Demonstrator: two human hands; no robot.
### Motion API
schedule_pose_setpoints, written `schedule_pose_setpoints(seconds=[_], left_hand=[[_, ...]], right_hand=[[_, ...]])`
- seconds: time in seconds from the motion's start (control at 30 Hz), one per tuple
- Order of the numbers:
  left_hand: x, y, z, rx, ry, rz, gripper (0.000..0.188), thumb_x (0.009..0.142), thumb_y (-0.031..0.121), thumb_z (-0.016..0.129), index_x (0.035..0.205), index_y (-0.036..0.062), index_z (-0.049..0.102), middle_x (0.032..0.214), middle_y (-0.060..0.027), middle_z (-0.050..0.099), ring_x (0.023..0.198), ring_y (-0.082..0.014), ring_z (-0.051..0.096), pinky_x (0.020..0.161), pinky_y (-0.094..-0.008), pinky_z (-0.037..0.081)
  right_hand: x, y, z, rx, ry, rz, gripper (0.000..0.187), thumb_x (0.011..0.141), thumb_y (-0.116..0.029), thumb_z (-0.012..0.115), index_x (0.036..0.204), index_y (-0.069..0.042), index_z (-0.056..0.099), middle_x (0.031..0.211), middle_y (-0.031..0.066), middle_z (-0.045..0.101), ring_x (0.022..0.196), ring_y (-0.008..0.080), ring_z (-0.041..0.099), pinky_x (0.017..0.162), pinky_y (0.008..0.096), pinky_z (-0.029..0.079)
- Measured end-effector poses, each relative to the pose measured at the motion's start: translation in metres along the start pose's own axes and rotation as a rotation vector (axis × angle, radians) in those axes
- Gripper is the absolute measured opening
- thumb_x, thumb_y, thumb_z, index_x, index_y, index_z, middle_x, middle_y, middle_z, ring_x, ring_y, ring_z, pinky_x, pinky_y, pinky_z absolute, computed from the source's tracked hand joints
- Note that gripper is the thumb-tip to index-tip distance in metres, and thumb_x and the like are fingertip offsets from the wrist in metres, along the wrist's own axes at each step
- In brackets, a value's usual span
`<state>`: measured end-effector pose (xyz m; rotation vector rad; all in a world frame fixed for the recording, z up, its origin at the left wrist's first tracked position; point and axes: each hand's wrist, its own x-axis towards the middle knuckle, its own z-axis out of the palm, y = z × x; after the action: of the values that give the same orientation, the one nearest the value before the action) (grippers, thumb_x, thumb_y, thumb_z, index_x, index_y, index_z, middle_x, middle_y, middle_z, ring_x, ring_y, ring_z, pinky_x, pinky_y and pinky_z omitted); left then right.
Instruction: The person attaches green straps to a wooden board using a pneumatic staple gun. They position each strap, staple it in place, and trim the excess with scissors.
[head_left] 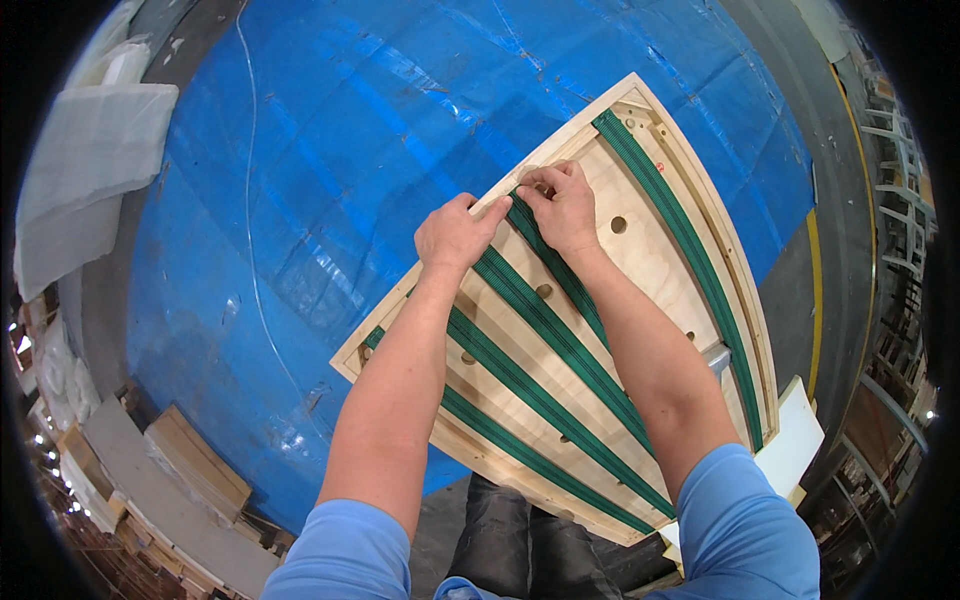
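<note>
A light wooden frame (345,358) with a plywood panel (655,265) lies in front of me, crossed by several dark green webbing straps (680,215). My left hand (460,235) is closed over the frame's far left edge, its thumb by the end of one green webbing strap (555,262). Just right of it, my right hand (565,208) has thumb and fingers bent together at that same strap's end. The exact grip of the fingertips is partly hidden. A grey metal object (716,358) shows beside my right forearm, mostly covered.
Blue plastic sheeting (330,190) spreads beyond and left of the frame. White foam-like pieces (95,180) stand at the far left, and cardboard (198,465) lies at lower left. A white panel (792,435) sits right of the frame. Metal racks (900,190) line the right side.
</note>
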<state>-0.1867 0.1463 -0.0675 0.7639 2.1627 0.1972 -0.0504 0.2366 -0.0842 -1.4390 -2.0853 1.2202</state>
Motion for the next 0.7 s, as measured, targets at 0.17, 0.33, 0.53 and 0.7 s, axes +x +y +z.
schedule_pose_setpoints(seconds=[0.17,0.33,0.53,0.7], left_hand=[[-0.0004,0.0007,0.0006,0.017,0.028,-0.005,0.079,0.084,0.078,0.055,0.12,0.0097,0.072,0.102,-0.0157,0.075,0.103,-0.0326,0.07,0.085,-0.0451,0.053],[-0.0005,0.0014,-0.0015,0.014,-0.001,-0.012,0.079,0.084,0.077,0.055,0.122,0.0095,0.072,0.104,-0.0158,0.075,0.104,-0.0328,0.07,0.087,-0.0453,0.053],[-0.0019,-0.0013,-0.0018,0.046,-0.006,0.041,0.076,0.084,0.073,0.058,0.125,0.01,0.069,0.107,-0.0149,0.075,0.106,-0.0322,0.07,0.089,-0.0449,0.053],[-0.002,-0.0037,-0.0012,0.052,-0.003,0.076,0.07,0.085,0.069,0.06,0.124,0.0108,0.069,0.107,-0.0137,0.075,0.106,-0.0307,0.07,0.089,-0.045,0.053]], right_hand=[[0.0003,-0.0017,0.0015,0.002,0.009,0.023,0.012,0.081,-0.012,0.079,0.092,-0.008,0.075,0.097,0.0097,0.059,0.081,0.0223,0.067,0.078,0.0355,0.055],[0.001,-0.0029,0.0038,0.002,0.018,0.044,0.011,0.08,-0.011,0.079,0.09,-0.008,0.075,0.098,0.0097,0.058,0.081,0.0225,0.067,0.079,0.0362,0.055],[0.0013,-0.0047,0.0039,-0.023,0.016,0.062,0.01,0.081,-0.011,0.078,0.09,-0.008,0.074,0.099,0.0104,0.058,0.082,0.0236,0.067,0.08,0.0371,0.055],[0.0014,-0.006,0.0037,-0.021,0.013,0.068,0.011,0.081,-0.011,0.078,0.09,-0.007,0.074,0.099,0.0108,0.058,0.082,0.024,0.067,0.08,0.0373,0.055]])
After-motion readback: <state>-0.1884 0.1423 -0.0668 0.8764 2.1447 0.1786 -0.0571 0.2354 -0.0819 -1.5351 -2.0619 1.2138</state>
